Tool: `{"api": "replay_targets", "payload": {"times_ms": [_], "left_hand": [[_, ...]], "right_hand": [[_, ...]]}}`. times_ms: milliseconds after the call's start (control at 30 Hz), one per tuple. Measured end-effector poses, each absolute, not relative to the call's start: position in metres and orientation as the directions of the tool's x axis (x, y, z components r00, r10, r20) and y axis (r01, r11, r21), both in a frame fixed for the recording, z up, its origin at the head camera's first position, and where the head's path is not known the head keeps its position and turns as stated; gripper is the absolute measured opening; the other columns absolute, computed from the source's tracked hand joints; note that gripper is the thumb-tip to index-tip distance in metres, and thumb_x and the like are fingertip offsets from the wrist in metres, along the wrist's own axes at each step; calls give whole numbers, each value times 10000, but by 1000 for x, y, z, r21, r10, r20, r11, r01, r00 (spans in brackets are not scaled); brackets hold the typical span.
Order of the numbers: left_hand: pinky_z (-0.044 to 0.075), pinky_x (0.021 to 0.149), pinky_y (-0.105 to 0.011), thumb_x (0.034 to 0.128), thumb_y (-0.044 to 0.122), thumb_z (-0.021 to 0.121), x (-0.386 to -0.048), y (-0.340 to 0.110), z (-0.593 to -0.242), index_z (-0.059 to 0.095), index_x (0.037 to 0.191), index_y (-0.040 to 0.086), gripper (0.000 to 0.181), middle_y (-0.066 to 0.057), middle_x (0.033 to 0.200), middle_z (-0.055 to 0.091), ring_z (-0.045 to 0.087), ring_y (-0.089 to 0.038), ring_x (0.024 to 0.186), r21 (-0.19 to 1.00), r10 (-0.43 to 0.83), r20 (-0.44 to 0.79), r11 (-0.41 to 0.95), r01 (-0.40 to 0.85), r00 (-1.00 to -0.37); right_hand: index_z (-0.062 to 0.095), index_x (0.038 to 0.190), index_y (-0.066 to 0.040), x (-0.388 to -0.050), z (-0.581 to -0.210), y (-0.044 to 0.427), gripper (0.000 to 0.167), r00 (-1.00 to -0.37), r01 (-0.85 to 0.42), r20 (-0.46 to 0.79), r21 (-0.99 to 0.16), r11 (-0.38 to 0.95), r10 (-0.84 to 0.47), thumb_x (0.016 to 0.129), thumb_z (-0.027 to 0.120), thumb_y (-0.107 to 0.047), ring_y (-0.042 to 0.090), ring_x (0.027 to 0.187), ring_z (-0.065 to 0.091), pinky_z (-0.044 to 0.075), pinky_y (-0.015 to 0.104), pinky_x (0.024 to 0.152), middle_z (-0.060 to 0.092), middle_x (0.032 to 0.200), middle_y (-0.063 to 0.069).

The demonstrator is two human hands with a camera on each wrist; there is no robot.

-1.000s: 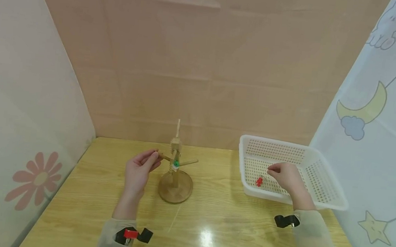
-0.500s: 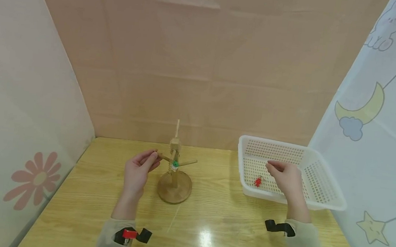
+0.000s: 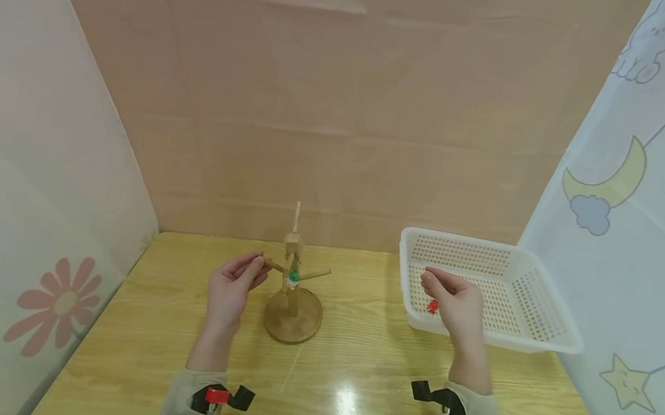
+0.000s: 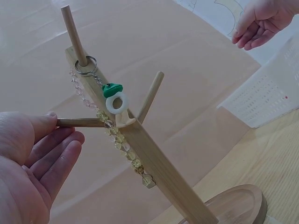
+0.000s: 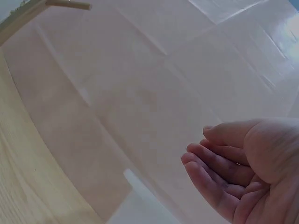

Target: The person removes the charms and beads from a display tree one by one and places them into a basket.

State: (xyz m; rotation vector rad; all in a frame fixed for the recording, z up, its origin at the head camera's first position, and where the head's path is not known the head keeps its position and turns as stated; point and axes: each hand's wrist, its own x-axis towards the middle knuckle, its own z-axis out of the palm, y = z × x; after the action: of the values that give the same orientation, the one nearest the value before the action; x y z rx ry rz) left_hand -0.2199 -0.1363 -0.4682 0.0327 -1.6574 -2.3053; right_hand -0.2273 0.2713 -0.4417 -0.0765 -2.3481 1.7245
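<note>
My left hand (image 3: 229,294) (image 4: 35,163) pinches the tip of a wooden peg (image 4: 81,122) on the left of the wooden stand (image 3: 293,317) (image 4: 163,172). From the upper peg (image 4: 74,35) hangs a keyring with a green and white charm (image 4: 116,100). Strings of pale pink and yellowish beads (image 4: 124,147) run along the post. Over the left part of the white basket (image 3: 557,336) (image 4: 261,100) is my right hand (image 3: 462,313) (image 5: 243,172), fingers loosely bent, with nothing visible in them. Beside its fingers, a small red item (image 3: 433,307) lies in the basket.
Another peg (image 3: 317,273) sticks out from the stand's right side. The basket stands at the right of the wooden table (image 3: 353,363), near a patterned white sheet (image 3: 634,263). A brown sheet (image 3: 341,115) forms the back.
My right hand has moved left over the basket, toward the stand. The red item has shifted slightly in the basket. My left hand keeps its pinch on the peg.
</note>
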Motion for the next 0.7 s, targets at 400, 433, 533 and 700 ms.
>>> {"api": "replay_targets", "payload": {"times_ms": [400,433,533,700], "left_hand": [[656,888,-350,1053,11,678,-220,-135,-468,658,1267,-180,287,-40,1021,811,796,-172,947,929,-261,161,-286,235,-952],[655,888,-348,1054,13,677,-220,-135,-468,646,1276,-191,303,-36,1022,811,796,-169,948,929,-259,161,-286,234,-953],[656,889,-350,1055,19,679,-220,-135,-468,640,1281,-197,315,-37,1020,812,796,-168,948,930,-253,159,-286,230,-954],[656,891,-354,1051,24,687,-220,-136,-468,688,1244,-145,256,-61,1018,811,795,-181,952,932,-257,158,-279,230,-953]], "right_hand": [[765,1267,9,-225,-427,237,389,-964,-200,232,-955,217,132,1013,792,-284,118,938,785,633,181,806,796,1133,144],[764,1254,27,-225,-426,232,374,-961,-222,249,-954,200,121,1016,789,-261,133,940,786,634,216,876,792,1132,165],[765,1225,51,-224,-426,216,330,-956,-260,275,-955,146,97,1019,784,-207,140,930,782,651,273,881,787,1113,196],[774,1193,52,-223,-428,181,270,-961,-270,274,-960,69,48,1017,779,-153,217,944,787,659,311,885,787,1084,206]]}}
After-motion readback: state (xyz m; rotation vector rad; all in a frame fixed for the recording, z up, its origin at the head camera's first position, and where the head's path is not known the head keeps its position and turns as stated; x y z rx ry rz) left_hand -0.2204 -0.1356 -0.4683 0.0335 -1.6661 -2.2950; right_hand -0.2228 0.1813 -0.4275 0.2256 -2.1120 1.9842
